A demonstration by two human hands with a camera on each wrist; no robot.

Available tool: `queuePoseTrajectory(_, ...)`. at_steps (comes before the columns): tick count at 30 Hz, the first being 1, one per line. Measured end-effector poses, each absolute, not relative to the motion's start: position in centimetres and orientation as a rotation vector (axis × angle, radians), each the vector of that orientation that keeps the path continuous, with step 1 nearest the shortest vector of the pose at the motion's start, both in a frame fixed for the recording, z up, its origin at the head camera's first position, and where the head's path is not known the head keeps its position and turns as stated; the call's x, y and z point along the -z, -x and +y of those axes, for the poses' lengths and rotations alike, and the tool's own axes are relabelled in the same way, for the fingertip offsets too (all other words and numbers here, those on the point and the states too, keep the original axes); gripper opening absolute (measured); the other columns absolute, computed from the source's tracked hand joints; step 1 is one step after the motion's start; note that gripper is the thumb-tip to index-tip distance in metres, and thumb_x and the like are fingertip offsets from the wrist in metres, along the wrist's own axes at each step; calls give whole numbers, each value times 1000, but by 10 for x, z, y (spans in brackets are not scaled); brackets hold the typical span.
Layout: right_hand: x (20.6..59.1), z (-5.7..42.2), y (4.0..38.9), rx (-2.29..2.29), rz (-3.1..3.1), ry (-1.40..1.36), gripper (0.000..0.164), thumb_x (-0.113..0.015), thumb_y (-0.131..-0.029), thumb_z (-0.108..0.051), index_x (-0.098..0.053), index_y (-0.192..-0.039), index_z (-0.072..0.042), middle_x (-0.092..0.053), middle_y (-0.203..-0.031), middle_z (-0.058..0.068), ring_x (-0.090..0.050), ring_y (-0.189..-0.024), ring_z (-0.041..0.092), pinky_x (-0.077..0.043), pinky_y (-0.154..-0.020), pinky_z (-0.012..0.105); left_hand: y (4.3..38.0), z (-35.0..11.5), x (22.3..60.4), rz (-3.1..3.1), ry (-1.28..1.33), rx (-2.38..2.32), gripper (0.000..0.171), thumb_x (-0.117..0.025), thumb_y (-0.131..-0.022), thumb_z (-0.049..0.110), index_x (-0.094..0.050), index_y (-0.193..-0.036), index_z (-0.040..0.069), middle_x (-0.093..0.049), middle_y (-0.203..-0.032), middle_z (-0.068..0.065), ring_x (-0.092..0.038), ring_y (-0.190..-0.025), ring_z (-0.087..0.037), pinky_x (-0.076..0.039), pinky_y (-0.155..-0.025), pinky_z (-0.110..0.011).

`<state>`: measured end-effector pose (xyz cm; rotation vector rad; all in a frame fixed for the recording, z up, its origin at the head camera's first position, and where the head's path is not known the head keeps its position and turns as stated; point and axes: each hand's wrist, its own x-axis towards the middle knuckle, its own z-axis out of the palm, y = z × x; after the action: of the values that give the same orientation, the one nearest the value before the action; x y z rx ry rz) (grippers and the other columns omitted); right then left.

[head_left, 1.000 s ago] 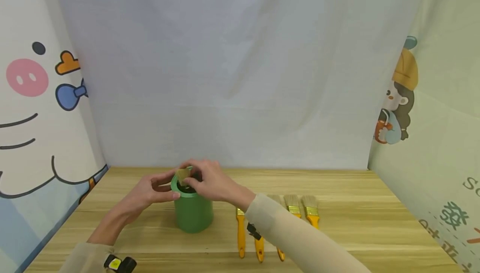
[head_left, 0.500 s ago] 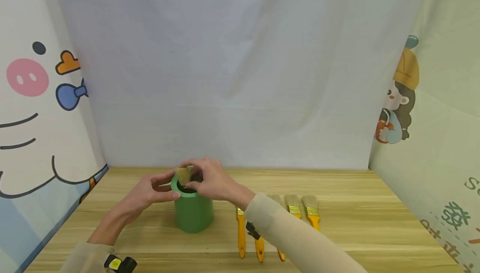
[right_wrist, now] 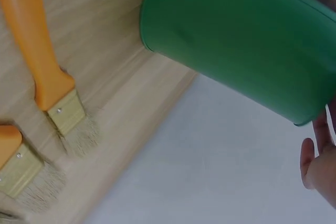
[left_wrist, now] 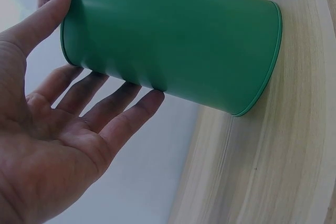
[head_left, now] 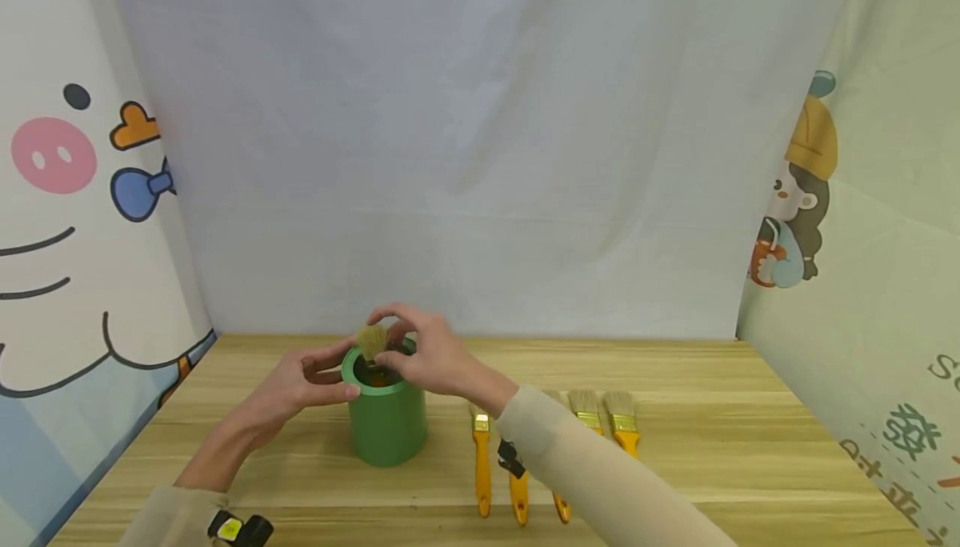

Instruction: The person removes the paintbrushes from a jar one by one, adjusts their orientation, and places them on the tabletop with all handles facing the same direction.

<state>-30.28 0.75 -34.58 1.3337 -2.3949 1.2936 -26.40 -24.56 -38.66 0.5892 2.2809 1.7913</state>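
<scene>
A green cylindrical pot (head_left: 387, 426) stands upright on the wooden table (head_left: 300, 464), left of centre. My left hand (head_left: 288, 384) grips its upper part, with the thumb near the rim and the fingers against the far side. The left wrist view shows those fingertips touching the pot's smooth wall (left_wrist: 173, 35). Over the mouth, my right hand (head_left: 438, 363) pinches a paintbrush (head_left: 372, 341) near its bristle end. Its bristles point up past the rim, while its lower part is hidden inside the pot. A bit of orange shows within the mouth.
Several paintbrushes with orange handles lie in a row right of the pot, among them the leftmost paintbrush (head_left: 482, 464) and the rightmost paintbrush (head_left: 622, 422). My right sleeve (head_left: 585, 464) covers part of the row. A pale curtain (head_left: 480, 155) hangs behind the table.
My right hand has risen slightly with the paintbrush, so its bristles stand higher above the rim. The left hand and the pot have stayed in place.
</scene>
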Motion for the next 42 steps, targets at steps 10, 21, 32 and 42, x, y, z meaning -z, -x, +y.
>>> queuePoseTrajectory(10, 326, 15, 306, -1317, -2354, -1310, 39, -77, -95, 0, -65, -130, -13, -77, -96, 2, -72, -87, 6, -58, -84, 27, 266, -245, 386, 2291, -602, -1780, 77, -75, -99, 18, -37, -164, 6, -32, -167, -21, -41, -143, -54, -48, -108, -58)
queuePoseTrajectory(21, 305, 20, 305, -1426, -2213, -1290, 40, -78, -93, 4, -65, -128, -8, -78, -94, 6, -74, -85, 8, -59, -85, 29, 266, -244, 387, 2298, -602, -1777, 77, -76, -98, 18, -38, -164, 6, -32, -167, -22, -41, -142, -55, -50, -106, -57)
queuePoseTrajectory(32, 271, 32, 305, -1441, -2052, -1300, 39, -76, -95, 4, -64, -130, -6, -78, -95, 10, -75, -84, 11, -60, -80, 29, 266, -243, 386, 2306, -618, -1776, 76, -76, -98, 17, -39, -163, 6, -34, -166, -22, -44, -141, -54, -50, -106, -58)
queuePoseTrajectory(42, 252, 48, 300, -1489, -1946, -1285, 40, -77, -92, 8, -66, -129, -3, -78, -96, 10, -76, -84, 15, -62, -79, 35, 266, -244, 387, 2303, -634, -1782, 76, -76, -98, 16, -39, -163, 5, -35, -166, -22, -44, -141, -54, -50, -106, -57)
